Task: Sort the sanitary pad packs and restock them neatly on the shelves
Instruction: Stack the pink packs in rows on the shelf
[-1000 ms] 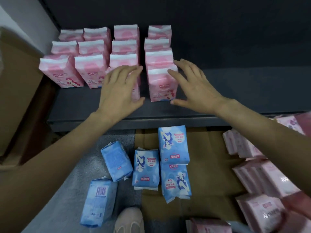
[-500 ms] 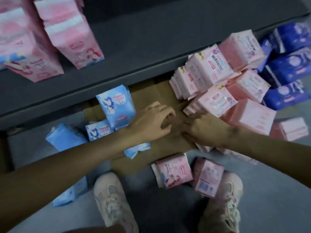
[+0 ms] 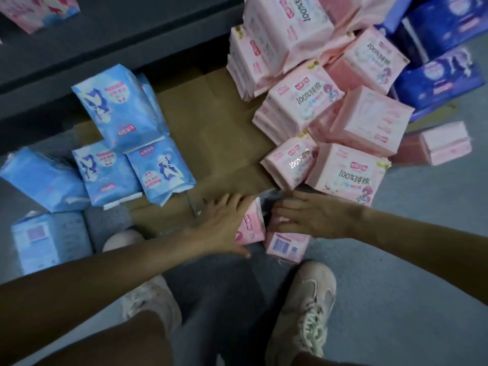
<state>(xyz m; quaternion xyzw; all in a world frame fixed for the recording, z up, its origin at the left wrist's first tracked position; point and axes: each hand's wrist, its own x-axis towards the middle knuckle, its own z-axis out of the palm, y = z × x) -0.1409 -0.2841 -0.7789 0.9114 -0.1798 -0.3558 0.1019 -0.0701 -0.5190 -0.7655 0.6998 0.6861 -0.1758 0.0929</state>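
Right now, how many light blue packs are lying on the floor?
6, possibly more hidden. One large pack by the shelf edge, a sliver of another behind it, two below, one at far left, one flipped over near the shoe.

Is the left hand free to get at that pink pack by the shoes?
Probably yes: the left hand already lies with straight fingers against the pink pack on the floor, nothing between them. The right hand covers the neighbouring pack.
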